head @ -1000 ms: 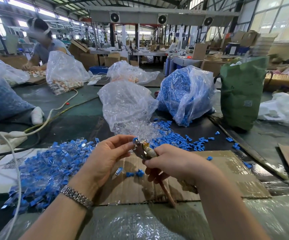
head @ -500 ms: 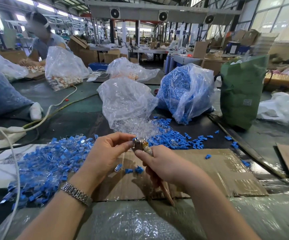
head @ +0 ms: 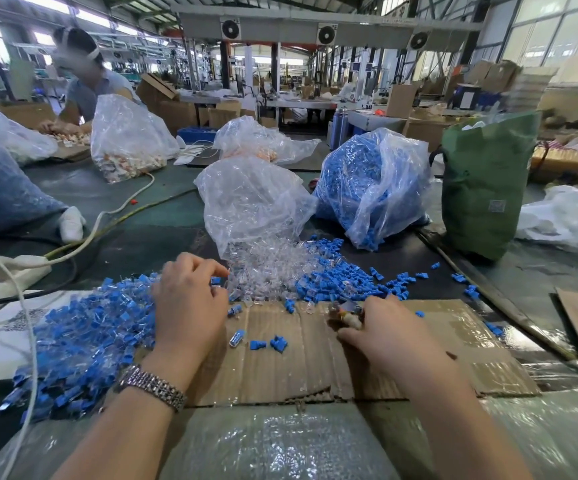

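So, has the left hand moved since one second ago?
Yes. The left hand has left the tool held by the right hand and gone forward, past the far edge of the cardboard sheet, to the pile of clear pieces.

A small tool [head: 348, 315] with a metal tip and pale handle is held low, near the spilled heap of clear plastic pieces [head: 270, 271].

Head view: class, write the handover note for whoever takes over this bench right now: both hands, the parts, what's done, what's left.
Left hand: fingers in the clear pieces; grip unclear.
Right hand: holds the small tool, beside the loose blue caps.
Done: joined blue-and-clear pile at left, it seems.
To do: both loose heaps, plus strays on the cardboard.
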Tool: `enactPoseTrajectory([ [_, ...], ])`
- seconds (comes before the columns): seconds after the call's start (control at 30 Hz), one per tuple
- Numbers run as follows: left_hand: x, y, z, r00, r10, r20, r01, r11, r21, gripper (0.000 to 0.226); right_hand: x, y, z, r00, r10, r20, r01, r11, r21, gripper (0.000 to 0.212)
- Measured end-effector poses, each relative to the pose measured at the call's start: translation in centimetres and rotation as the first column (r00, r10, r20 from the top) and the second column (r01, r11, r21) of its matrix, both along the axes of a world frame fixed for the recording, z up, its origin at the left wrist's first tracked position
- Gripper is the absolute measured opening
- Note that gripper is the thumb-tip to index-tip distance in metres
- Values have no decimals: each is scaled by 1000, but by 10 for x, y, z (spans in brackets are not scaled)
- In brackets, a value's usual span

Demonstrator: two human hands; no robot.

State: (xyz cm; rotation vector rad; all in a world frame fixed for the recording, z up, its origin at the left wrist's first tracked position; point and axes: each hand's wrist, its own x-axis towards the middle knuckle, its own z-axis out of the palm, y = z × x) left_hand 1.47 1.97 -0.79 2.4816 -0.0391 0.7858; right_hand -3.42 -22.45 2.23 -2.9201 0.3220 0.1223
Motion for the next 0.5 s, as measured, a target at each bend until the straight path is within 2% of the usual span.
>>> enactPoseTrajectory([
  [0.1,0,-16,-2,947,-313,-76,320,940,118,39,0,7,-5,994,16,104,-4,993,-115,55],
  [0.17,2,-28,-5,891,-409,-198,449,862,234,50,-1,20,-5,957,170,236,-156,985,-75,44],
  [0.23,7,-33,-11,865,-393,-313,486,812,322,49,-2,33,-6,893,342,291,-367,929,34,29],
  [0.3,11,-31,-15,845,-366,-389,500,798,336,49,-3,45,-10,842,453,294,-505,853,132,23],
  [0.37,12,-29,-15,838,-390,-382,513,803,304,48,-1,51,-16,809,511,290,-564,814,136,19],
  [0.5,5,-31,-11,838,-472,-275,537,802,260,39,5,49,-24,797,510,324,-577,802,156,13],
])
